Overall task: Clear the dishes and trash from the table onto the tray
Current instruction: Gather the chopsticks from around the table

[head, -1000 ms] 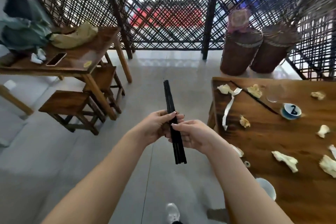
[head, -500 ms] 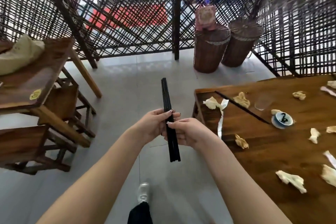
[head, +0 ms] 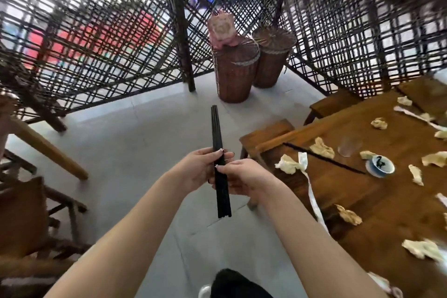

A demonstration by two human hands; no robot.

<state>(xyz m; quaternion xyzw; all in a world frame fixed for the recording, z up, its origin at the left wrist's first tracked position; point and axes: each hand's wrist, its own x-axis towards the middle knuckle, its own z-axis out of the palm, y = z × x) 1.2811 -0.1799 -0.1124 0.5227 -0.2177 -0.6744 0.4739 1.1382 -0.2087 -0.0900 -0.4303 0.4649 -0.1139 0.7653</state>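
- Your left hand [head: 198, 169] wrapped its fingers and thumb round the bundle of black chopsticks [head: 218, 133], gripping it near the middle.
- Your right hand [head: 244, 180] pinched the same bundle just below, knuckles touching the left hand.
- The bundle stood close to upright between both hands, out over the floor [head: 135, 143], its top ends pointing away from you and its bottom ends hanging below your fingers.
- The bench [head: 362, 201] sat to the right of your hands, its corner near your right hand.
- Nearest that hand lay a crumpled napkin [head: 289, 164], with a white paper strip [head: 314, 201] trailing back toward you.
- Further right, a single black chopstick [head: 324, 158] lay flat on the bench, then a clear glass [head: 349, 146] and a blue-and-white cup [head: 380, 166] close together.
- More crumpled napkins were scattered across the bench beyond those.
- Ahead of your hands, two wicker baskets [head: 235, 72] stood side by side on the floor.
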